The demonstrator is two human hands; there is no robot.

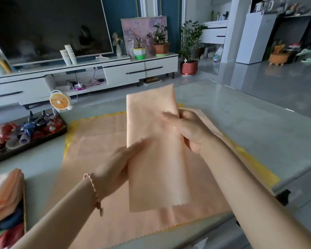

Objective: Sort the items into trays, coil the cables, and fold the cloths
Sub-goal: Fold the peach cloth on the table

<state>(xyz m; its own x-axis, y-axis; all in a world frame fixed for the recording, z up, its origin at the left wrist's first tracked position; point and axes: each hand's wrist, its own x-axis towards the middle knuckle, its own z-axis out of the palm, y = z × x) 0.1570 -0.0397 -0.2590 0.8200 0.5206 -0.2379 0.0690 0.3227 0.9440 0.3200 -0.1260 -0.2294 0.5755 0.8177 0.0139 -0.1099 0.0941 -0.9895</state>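
Head view: a folded peach cloth (156, 150) is held up above the middle of the tabletop (241, 119), long and narrow, with its zigzag-cut end toward the near edge. Under it a larger peach cloth (97, 159) lies spread flat, and a yellow cloth (258, 169) shows around its edges. At the left edge a dark tray (34, 142) holds red and blue toy figures (29, 127). A stack of folded cloths (5, 191) sits at the near left corner. Bare tabletop lies toward the far and right edges. The left hand (113, 169) pinches the folded cloth's left edge; the right hand (192, 130) grips its right edge, fingers curled onto the front.
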